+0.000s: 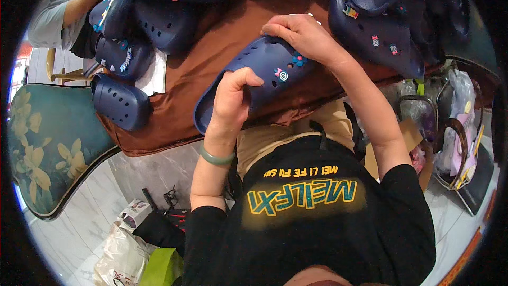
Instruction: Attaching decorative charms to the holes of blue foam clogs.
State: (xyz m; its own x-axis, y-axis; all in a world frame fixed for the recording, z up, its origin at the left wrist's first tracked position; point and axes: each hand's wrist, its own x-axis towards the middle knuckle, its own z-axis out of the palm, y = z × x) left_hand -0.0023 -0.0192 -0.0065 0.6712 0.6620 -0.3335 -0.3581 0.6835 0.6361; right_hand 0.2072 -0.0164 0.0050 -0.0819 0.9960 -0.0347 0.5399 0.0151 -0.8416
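Wore black short-sleeved cotton T-shirt (317, 222) with yellow-and-teal block lettering on chest, tan trousers (275, 140), smooth pale green bangle (216, 157) round left wrist. Forearms were bare.

Clog's (254, 77) heel end behind left hand (230, 100)

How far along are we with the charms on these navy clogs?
Done, by the look of it: the clogs at upper right and upper left already carry small charms. In hand: the left hand and right hand grip one navy clog, which shows two charms. Left: a clog at the table's left edge shows no charms.
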